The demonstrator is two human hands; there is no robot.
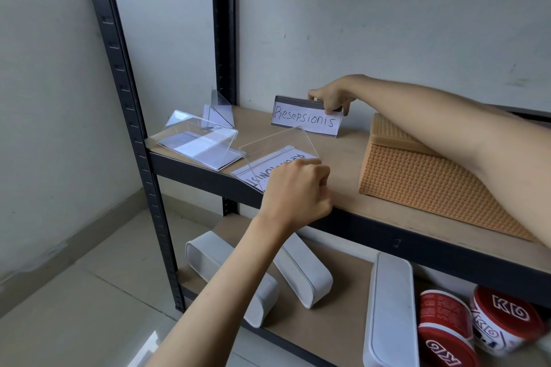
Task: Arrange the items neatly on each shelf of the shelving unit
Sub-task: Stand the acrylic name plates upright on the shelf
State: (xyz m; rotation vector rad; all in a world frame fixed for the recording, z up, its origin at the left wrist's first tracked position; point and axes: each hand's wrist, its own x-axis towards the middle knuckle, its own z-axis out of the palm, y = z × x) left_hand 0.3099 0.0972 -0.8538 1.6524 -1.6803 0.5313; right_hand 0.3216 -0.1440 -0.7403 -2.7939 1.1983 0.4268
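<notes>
"Resepsionis" sign [307, 118] upright, clear stands [198, 143] tipped, woven box [417, 176] rt

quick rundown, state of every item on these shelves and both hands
Resepsionis sign: upright, pinched at its top by right hand
front sign holder: tipped over, overhanging shelf edge, left hand on it
left sign holder: lying on its side
back sign holder: standing in corner
woven box: lid on
white containers: lying askew
red tins: tipped over

Four acrylic sign holders [306, 118], three white boxes [390, 316], two tins [507, 320], one woven box [417, 176]
</notes>
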